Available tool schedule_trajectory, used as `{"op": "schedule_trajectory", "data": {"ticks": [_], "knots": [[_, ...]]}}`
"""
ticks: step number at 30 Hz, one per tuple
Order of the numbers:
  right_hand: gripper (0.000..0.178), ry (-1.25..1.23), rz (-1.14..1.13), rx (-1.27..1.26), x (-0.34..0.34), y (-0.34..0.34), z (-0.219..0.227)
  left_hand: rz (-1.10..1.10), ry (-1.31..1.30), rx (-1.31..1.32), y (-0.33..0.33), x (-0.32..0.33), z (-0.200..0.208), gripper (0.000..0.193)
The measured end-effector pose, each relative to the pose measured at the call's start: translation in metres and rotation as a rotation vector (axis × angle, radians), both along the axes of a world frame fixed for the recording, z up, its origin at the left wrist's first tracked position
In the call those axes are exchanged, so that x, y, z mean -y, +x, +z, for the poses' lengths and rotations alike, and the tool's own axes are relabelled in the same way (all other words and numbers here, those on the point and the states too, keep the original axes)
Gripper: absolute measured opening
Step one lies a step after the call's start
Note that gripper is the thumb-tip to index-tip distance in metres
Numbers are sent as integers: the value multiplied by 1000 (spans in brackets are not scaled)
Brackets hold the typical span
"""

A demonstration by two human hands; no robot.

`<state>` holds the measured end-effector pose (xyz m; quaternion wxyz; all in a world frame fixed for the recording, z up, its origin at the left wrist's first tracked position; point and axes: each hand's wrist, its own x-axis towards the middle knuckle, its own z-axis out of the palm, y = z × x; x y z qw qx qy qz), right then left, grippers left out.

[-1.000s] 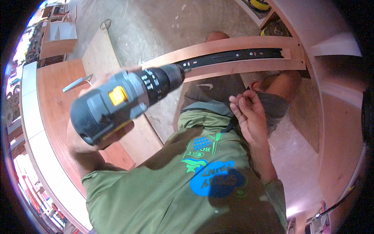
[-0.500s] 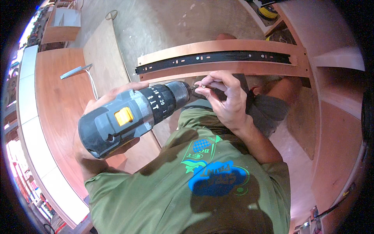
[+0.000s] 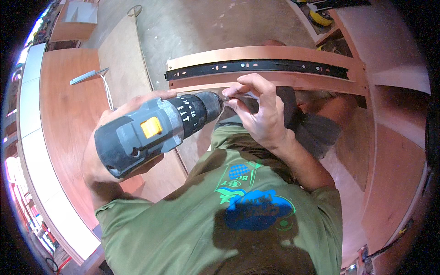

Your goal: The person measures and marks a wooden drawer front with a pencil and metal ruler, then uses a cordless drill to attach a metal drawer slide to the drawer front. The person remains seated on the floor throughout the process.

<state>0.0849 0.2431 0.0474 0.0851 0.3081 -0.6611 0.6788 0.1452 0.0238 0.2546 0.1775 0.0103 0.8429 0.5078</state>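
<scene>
A grey and black cordless drill [image 3: 130, 140] with a yellow switch lies across the left of the view, its chuck pointing right. My left hand [image 3: 120, 110] is wrapped round it, the grip mostly hidden beneath the body. At the chuck's tip my right hand [image 3: 266, 117] pinches a small screw [image 3: 226, 98] between thumb and finger. The screw touches or nearly touches the bit; my fingertips partly cover that spot. Beyond both hands, a black metal drawer slide [image 3: 256, 68] runs along a wooden piece [image 3: 206, 59].
To the left stand wooden panels [image 3: 68, 105] with white edges, and a metal strip [image 3: 87, 77] with white cords. A cabinet side [image 3: 398, 128] rises on the right. Yellow tape rolls [image 3: 320, 18] sit at the far right. Concrete floor [image 3: 197, 27] lies beyond the slide.
My right hand has moved slightly left, bringing the screw up to the drill's tip. The drill has shifted a little, and the view has moved slightly.
</scene>
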Motion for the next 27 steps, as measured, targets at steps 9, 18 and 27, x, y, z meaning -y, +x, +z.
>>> {"op": "schedule_trajectory", "data": {"ticks": [9,18,27], "knots": [[63,120,120,158,44,-27,28,-45,-103,-136,-9,32,14,59],[58,251,304,6,86,-57,17,351,-587,276,-31,48,38,51],[56,338,446,48,100,-65,0,313,-484,282,-44,75,17,43]]}}
